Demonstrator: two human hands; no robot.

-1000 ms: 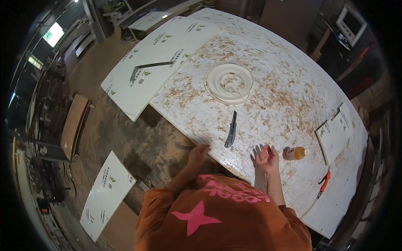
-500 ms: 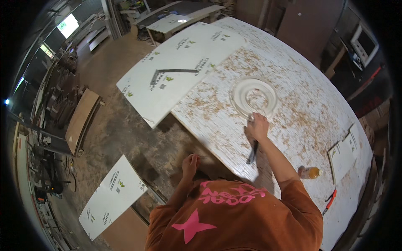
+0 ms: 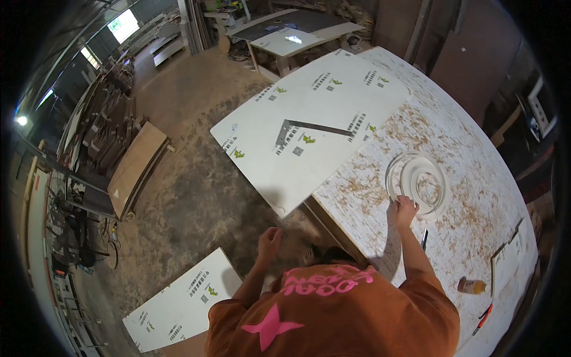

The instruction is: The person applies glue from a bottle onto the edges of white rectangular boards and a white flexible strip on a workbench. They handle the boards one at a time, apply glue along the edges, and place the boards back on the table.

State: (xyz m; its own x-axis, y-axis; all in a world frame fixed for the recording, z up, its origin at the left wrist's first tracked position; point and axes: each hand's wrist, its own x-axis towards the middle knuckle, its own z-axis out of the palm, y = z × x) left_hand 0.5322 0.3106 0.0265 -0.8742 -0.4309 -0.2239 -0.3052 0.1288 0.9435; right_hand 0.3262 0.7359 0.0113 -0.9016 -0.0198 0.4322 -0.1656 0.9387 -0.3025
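A flat coil of white strip (image 3: 438,204), looking like edge banding, lies on the sawdust-strewn white table (image 3: 363,205). My right hand (image 3: 405,212) pinches the strip at the coil's near left side. On that side the outer turns stand apart from the inner ring. The fingers partly hide where they grip. A slim black tool (image 3: 424,238), perhaps a knife, lies just right of my right wrist. Off the table's left edge, above the floor, my left hand (image 3: 270,243) hangs with curled fingers, and nothing shows in it.
A large white printed panel (image 3: 321,152) overlaps the table's far left, with a dark L-shaped square (image 3: 318,127) on it. An amber bottle (image 3: 473,286) and red-handled tool (image 3: 485,318) lie at right, beside a small panel (image 3: 507,262). Another white panel (image 3: 184,300) is at lower left.
The view has turned left, shifting the scene rightward. My right hand has moved left along the coil, past the black tool, and the outer turns have spread from the inner ring. The left hand stays curled.
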